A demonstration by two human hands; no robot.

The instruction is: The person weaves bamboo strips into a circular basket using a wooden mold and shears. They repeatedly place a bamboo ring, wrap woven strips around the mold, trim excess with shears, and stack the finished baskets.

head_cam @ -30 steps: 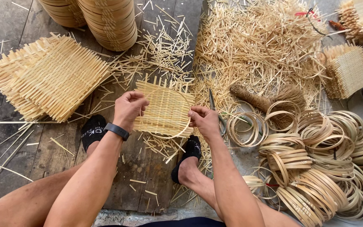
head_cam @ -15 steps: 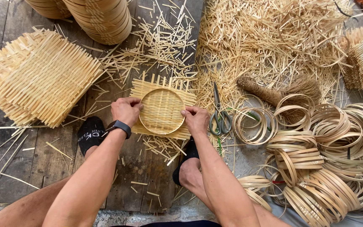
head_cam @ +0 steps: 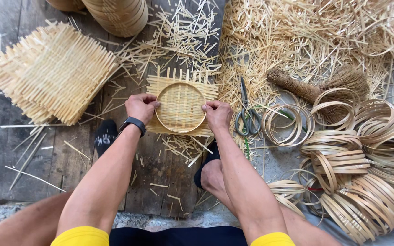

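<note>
Head view: since a second ago, a bamboo hoop (head_cam: 180, 107) got seated on the woven mat (head_cam: 182, 83), centred on the floor planks (head_cam: 160, 168). Left hand (head_cam: 141, 108) and right hand (head_cam: 217, 115) both pinched the hoop rim, pressing it down. Scissors (head_cam: 247, 114) just right; spare hoops (head_cam: 365, 150), mat stack (head_cam: 51, 73), offcuts around, nothing blocking.
</note>
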